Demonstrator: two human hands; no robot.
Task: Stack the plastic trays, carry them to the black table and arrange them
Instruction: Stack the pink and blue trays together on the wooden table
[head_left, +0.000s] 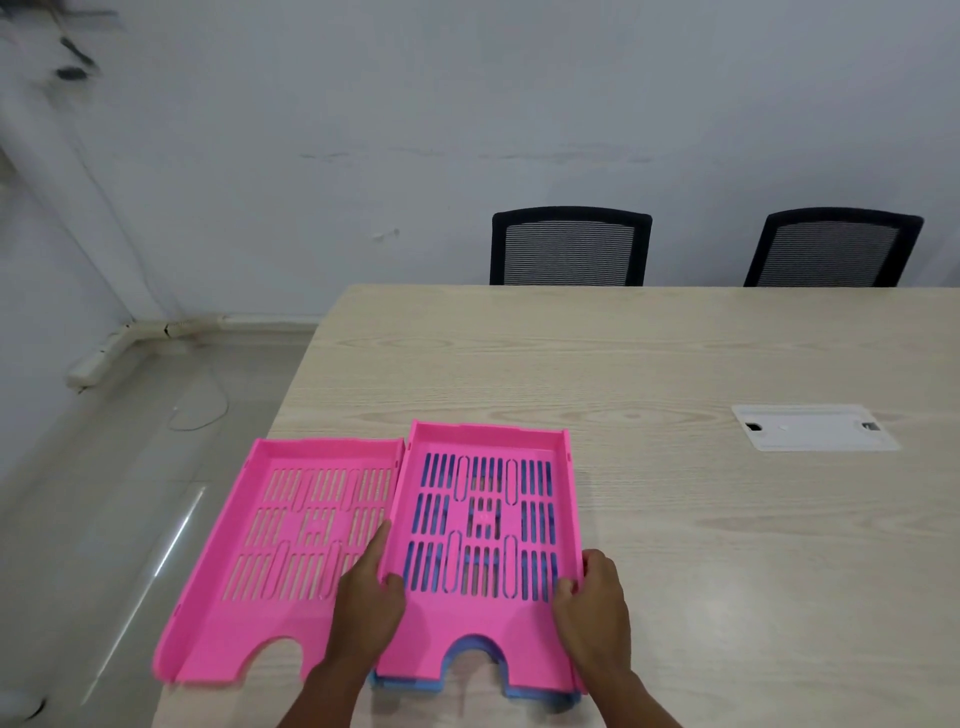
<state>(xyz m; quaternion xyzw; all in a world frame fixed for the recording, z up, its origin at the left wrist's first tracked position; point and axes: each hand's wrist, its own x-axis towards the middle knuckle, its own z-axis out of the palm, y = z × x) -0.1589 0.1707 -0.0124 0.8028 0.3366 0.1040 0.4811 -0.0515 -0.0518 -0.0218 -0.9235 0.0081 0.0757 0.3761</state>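
hands (589, 605) astride pink tray (485, 525) (blue beneath)

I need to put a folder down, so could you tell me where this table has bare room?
Free: the wood between the stacked pink tray and the white cable hatch, and the far strip before the chairs. Crowded: the near left corner, where the loose pink tray and both hands sit.
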